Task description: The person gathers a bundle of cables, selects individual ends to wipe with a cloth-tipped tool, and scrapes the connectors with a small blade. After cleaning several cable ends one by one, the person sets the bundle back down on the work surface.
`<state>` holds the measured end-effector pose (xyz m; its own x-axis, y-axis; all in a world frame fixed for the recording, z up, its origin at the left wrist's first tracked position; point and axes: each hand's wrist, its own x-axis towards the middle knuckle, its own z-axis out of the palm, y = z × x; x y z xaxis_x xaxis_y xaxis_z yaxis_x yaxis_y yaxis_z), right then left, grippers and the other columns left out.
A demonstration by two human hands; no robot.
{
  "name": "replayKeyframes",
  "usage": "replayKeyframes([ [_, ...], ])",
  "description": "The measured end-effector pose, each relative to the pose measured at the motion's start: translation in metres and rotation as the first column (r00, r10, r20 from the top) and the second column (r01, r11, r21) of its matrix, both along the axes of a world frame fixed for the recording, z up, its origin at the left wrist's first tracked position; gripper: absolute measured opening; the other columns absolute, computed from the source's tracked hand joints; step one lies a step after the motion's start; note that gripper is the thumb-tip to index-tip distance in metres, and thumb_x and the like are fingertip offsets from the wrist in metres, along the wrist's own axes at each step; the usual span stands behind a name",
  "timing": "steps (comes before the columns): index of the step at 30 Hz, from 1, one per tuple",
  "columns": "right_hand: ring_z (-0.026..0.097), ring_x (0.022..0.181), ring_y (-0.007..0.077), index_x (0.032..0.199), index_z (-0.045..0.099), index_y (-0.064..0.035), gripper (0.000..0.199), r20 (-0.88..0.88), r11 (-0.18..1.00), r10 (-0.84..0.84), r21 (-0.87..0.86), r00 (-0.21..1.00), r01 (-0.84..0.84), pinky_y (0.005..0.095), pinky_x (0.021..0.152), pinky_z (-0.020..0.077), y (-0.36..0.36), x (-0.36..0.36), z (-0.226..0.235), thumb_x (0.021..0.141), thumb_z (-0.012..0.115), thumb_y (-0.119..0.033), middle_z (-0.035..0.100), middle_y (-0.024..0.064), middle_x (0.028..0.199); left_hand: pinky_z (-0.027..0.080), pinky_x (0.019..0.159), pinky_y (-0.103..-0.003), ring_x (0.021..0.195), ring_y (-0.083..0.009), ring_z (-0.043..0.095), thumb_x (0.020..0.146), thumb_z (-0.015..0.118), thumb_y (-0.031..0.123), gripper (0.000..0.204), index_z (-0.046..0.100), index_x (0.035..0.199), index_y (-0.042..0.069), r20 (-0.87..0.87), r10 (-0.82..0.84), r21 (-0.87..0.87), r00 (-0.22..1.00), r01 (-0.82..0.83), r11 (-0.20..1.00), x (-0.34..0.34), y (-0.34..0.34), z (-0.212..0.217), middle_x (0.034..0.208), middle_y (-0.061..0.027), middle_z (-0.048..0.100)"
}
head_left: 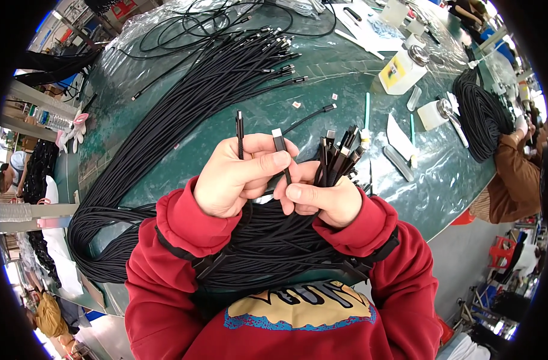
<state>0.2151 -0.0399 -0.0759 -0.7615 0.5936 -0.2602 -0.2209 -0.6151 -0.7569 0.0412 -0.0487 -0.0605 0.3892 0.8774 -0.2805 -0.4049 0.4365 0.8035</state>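
Note:
My left hand (229, 174) is closed, its thumb and forefinger pinching a black cable connector (279, 141) with a silvery tip pointing up. Another slim black cable end (240, 127) stands upright between the same hand's fingers. My right hand (331, 201) grips a bunch of black cable connectors (340, 155), tips fanned upward. Its thumb and fingertips also meet the lower end of the pinched connector. Just beyond both hands, a single cable end (328, 108) lies on the table. The cables' lower lengths are partly hidden by my hands and sleeves.
A thick bundle of black cables (166, 123) sweeps across the green table (430, 204) and loops in front of me. White bottles (402, 75), small tubes and sticks stand at right. A coiled cable bundle (481, 114) lies near a co-worker's brown sleeve (517, 174).

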Motion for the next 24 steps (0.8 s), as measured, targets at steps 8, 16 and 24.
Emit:
replayKeyframes([
  [8, 0.038, 0.049, 0.0046, 0.085, 0.056, 0.0009, 0.017, 0.108, 0.953, -0.295, 0.105, 0.949, 0.284, 0.0170, 0.045, 0.0287, -0.004, -0.009, -0.001, 0.077, 0.058, -0.014, 0.052, 0.0019, 0.063, 0.038, 0.052, -0.019, 0.057, -0.0070, 0.047, 0.088, 0.040, 0.024, 0.032, 0.049, 0.103, -0.003, 0.050, 0.081, 0.097, 0.995, -0.086, 0.992, 0.019, -0.003, -0.008, 0.098, -0.0126, 0.053],
  [16, 0.038, 0.048, 0.0020, 0.078, 0.058, -0.0020, 0.015, 0.064, 0.953, -0.301, 0.063, 0.952, 0.297, 0.0164, 0.043, 0.0274, -0.003, -0.006, -0.009, 0.073, 0.064, -0.015, 0.049, -0.0045, 0.058, 0.041, 0.075, -0.028, 0.084, -0.0155, 0.052, 0.087, 0.044, 0.022, 0.029, 0.050, 0.102, -0.002, -0.075, 0.041, 0.141, 0.996, -0.030, 0.990, 0.015, -0.005, -0.004, 0.097, -0.0100, 0.055],
  [24, 0.040, 0.052, 0.0046, 0.087, 0.055, -0.0013, 0.024, 0.139, 0.963, -0.197, 0.212, 0.971, 0.166, 0.0172, 0.046, 0.0304, 0.000, -0.007, -0.014, 0.075, 0.062, -0.020, 0.050, -0.0016, 0.061, 0.041, 0.077, -0.028, 0.085, -0.0147, 0.053, 0.083, 0.051, 0.016, 0.023, 0.053, 0.099, 0.000, 0.023, 0.084, 0.075, 0.996, -0.085, 0.994, 0.021, -0.013, -0.001, 0.094, -0.0073, 0.056],
])
